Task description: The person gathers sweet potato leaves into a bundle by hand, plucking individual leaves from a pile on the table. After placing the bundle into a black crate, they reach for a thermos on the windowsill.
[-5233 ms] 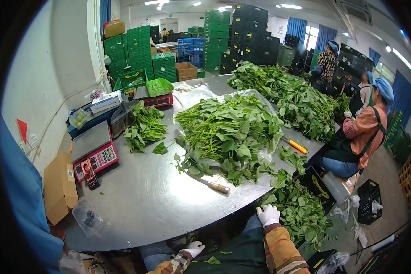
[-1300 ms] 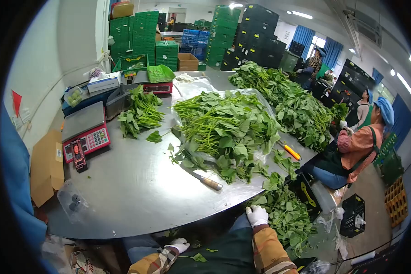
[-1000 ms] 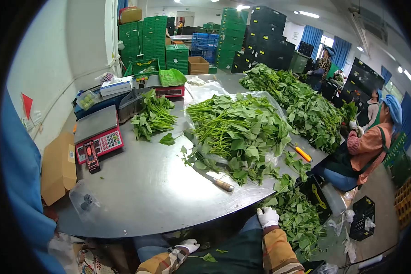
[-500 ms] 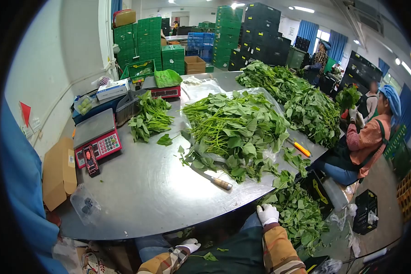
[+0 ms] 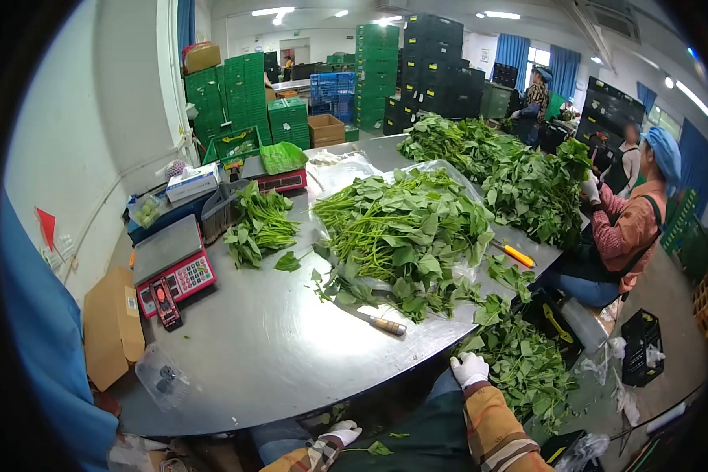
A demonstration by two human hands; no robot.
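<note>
My left hand (image 5: 343, 432), in a white glove, rests low at my lap, below the table's front edge; its fingers are too small to read. My right hand (image 5: 470, 370), gloved too, lies over my knee beside a heap of loose leafy greens (image 5: 531, 366), its fingers bent and their tips partly hidden. On the metal table (image 5: 267, 354) a big pile of greens (image 5: 409, 228) lies on clear plastic. A wooden-handled knife (image 5: 387, 325) and an orange-handled tool (image 5: 518, 254) lie near it. A smaller bunch (image 5: 261, 224) sits to the left.
A red scale (image 5: 182, 267) with a phone (image 5: 166, 304) stands at left, near a cardboard box (image 5: 113, 326). More greens (image 5: 519, 177) cover the table's right side, where a co-worker (image 5: 633, 228) holds a bunch. Stacked crates (image 5: 377, 75) stand behind. A black crate (image 5: 643, 348) is on the floor.
The view has shifted slightly. The co-worker's bunch is now closer to the pile on the right. Both my hands keep nearly the same places at my lap and knee.
</note>
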